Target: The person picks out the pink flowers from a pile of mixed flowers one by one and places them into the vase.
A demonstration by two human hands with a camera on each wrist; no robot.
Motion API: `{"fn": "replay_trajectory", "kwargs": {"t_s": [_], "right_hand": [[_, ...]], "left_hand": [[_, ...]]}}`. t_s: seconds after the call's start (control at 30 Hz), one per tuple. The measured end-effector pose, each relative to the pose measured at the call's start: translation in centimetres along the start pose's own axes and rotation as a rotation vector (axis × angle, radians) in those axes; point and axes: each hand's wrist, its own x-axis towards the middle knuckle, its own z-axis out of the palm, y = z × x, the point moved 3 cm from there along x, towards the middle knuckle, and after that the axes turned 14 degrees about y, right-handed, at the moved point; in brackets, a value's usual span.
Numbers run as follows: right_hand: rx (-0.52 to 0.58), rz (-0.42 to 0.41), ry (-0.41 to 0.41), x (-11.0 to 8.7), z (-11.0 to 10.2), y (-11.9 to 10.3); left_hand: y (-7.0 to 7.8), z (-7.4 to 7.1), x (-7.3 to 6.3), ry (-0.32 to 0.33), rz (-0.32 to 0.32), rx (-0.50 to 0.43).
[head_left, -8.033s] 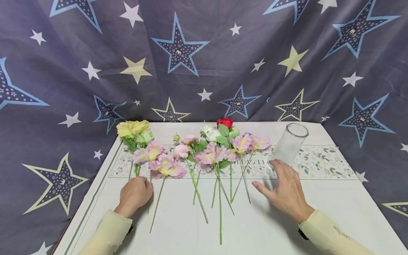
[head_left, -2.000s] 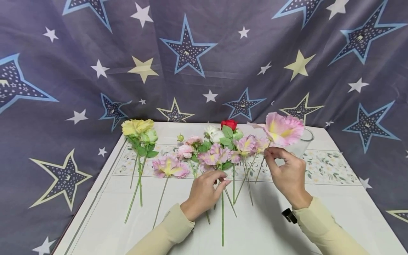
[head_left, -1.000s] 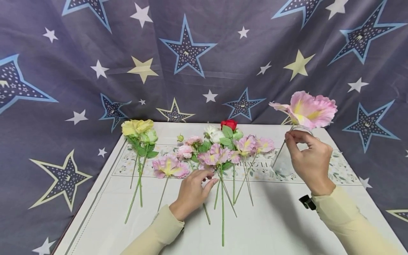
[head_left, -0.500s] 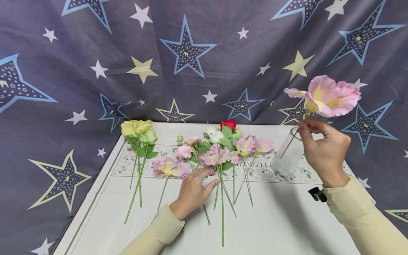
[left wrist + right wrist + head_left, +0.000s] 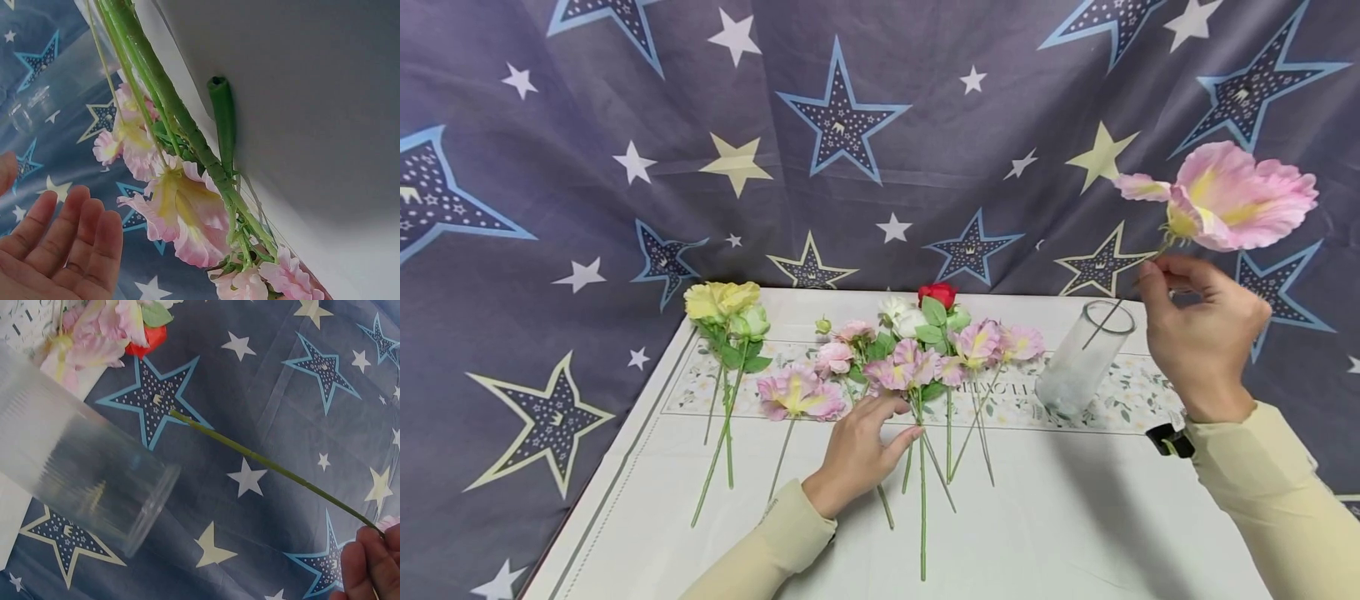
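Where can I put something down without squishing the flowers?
The white cloth is bare in front of the glass vase, between the long green stem and right sleeve. Another patch lies between the left sleeve and the table's left edge. It's crowded beyond the left hand, where pink flowers bunch.

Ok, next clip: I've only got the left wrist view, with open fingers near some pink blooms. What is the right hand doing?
Observer: The right hand is pinching a pink-and-yellow flower just below the bloom.
Operator: Is its stem inside the glass vase?
Observer: No, the right wrist view shows the stem's free end outside the vase's mouth.
Operator: And what lies at the left end of the table?
Observer: In the head view, a yellow flower lies there.
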Motion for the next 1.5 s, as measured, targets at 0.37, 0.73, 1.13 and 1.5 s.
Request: {"fn": "replay_trajectory", "kwargs": {"t_s": [0.37,0.73,1.13,1.5], "right_hand": [[-0.040,-0.018,0.119,1.6,0.0,0.0],[-0.097,-0.002,0.076,1.1,0.4,2.9],[-0.156,-0.058,-0.110,-2.8,1.8,5.9],[-0.190,-0.074,-0.203,-5.0,2.1,6.8]], "left_hand": [[0.1,0.1,-0.1,-0.018,-0.009,-0.004],[0.1,0.1,-0.1,-0.021,-0.014,-0.003],[0.1,0.1,-0.2,-0.018,-0.003,0.007],[0.0,0.1,-0.3,-0.005,-0.003,0.014]]}}
